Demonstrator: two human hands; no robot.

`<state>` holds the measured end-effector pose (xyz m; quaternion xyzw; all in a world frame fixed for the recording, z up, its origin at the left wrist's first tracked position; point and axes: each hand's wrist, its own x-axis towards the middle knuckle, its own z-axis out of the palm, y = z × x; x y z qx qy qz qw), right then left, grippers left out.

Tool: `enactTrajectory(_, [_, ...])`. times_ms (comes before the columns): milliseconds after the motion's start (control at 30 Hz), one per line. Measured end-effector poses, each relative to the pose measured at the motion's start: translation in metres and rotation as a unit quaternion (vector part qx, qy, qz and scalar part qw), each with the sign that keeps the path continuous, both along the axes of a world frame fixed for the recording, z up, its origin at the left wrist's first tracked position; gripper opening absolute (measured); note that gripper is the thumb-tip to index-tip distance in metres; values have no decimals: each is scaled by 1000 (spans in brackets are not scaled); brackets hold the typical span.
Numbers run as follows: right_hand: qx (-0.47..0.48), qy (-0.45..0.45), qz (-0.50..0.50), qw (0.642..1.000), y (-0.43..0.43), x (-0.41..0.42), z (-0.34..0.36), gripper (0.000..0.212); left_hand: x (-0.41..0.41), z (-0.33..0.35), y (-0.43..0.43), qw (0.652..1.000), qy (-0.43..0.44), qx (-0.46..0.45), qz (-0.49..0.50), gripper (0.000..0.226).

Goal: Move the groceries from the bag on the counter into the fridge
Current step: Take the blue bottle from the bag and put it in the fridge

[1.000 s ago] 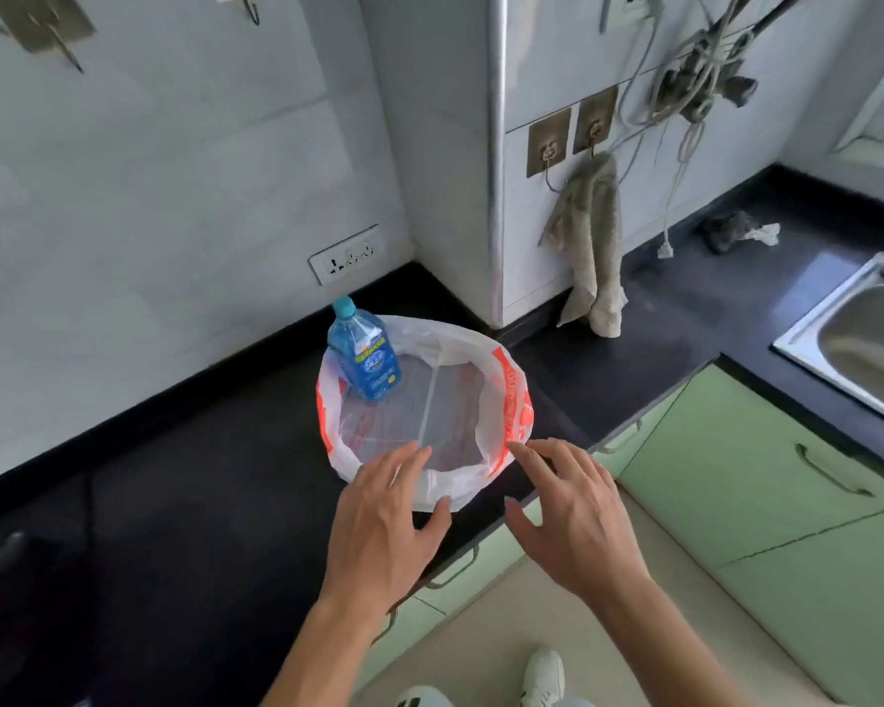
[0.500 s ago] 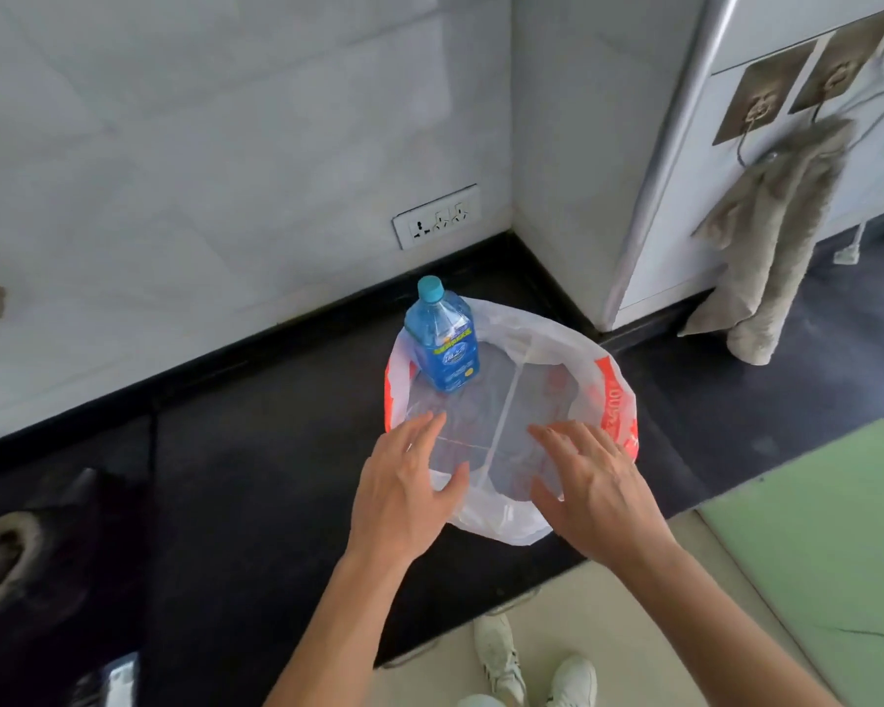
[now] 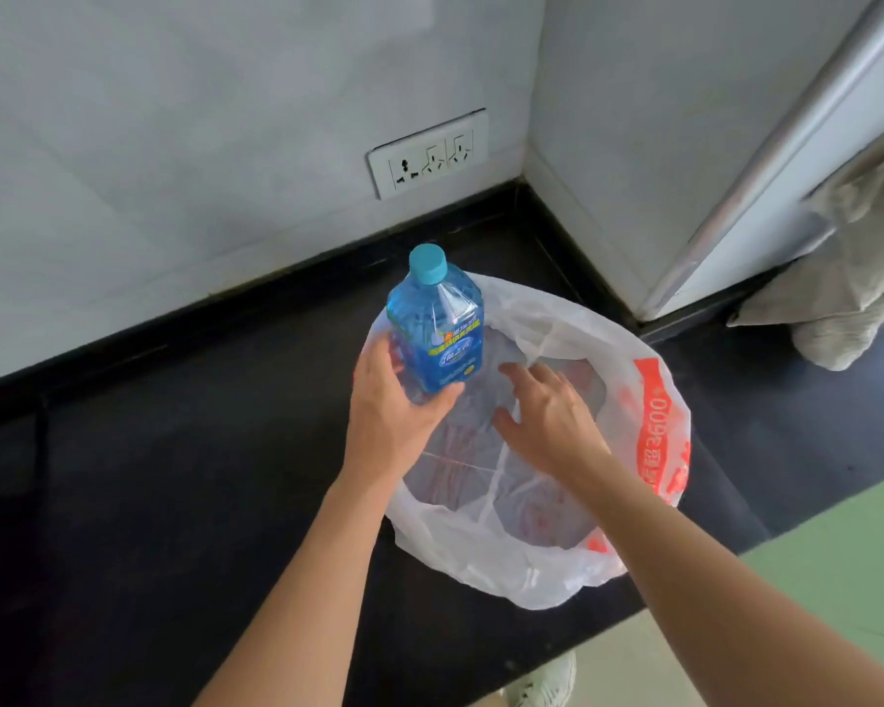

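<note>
A white plastic bag (image 3: 657, 415) with red print stands open on the black counter (image 3: 174, 477). A blue bottle (image 3: 437, 329) with a light blue cap stands upright at the bag's far left rim. My left hand (image 3: 389, 415) grips the bottle's lower part, thumb in front and fingers behind it. Just right of the bottle, my right hand (image 3: 547, 415) reaches into the bag's mouth with fingers spread, holding nothing. The bottle's base is hidden by my left hand and the bag.
A wall socket (image 3: 427, 155) sits on the tiled wall behind the bag. A beige towel (image 3: 848, 278) hangs at the right beside a white corner panel. Green cabinet fronts (image 3: 838, 568) lie below the counter edge, and my shoe (image 3: 547, 681) shows on the floor.
Both hands have moved forward from above the bag's near rim into its mouth. My left hand has closed round the bottle. The camera has moved closer.
</note>
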<state>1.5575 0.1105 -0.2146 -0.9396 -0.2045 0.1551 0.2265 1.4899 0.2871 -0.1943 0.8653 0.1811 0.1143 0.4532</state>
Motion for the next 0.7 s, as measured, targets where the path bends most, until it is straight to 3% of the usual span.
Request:
enactTrajectory(433, [9, 64, -11, 998, 26, 18, -20, 69, 38, -10, 14, 997, -5, -57, 57, 85])
enactTrajectory(700, [137, 70, 20, 988, 4, 18, -3, 54, 24, 21, 8, 986, 13, -164, 5, 74])
